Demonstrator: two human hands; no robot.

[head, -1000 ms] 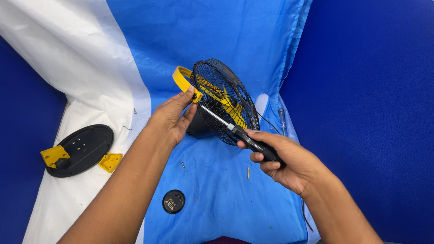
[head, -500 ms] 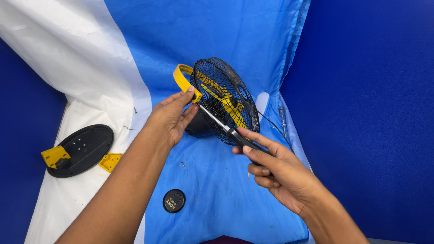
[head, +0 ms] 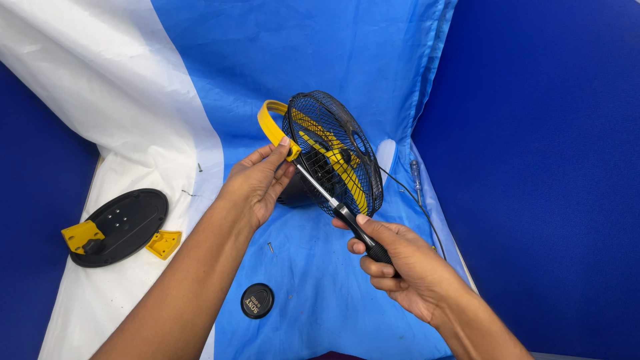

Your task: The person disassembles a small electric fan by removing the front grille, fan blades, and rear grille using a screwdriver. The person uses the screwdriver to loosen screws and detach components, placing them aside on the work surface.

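Blue cloth (head: 320, 287) lay under a small fan (head: 333, 157).
Left hand (head: 257, 183) pressed open against the fan's rear; right hand (head: 393, 260) gripped closed around a screwdriver (head: 340, 210) touching the fan.

We seem to be at a makeshift repair bench: a blue and white cloth (head: 167, 100) drapes the worktop and backdrop, and a detached black base plate (head: 123, 225) and a loose screw (head: 270, 247) lie left of our grip.

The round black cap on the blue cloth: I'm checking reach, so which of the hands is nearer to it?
Left. The left hand is up by the fan, above the cap; the right hand is farther right, gripping the screwdriver.
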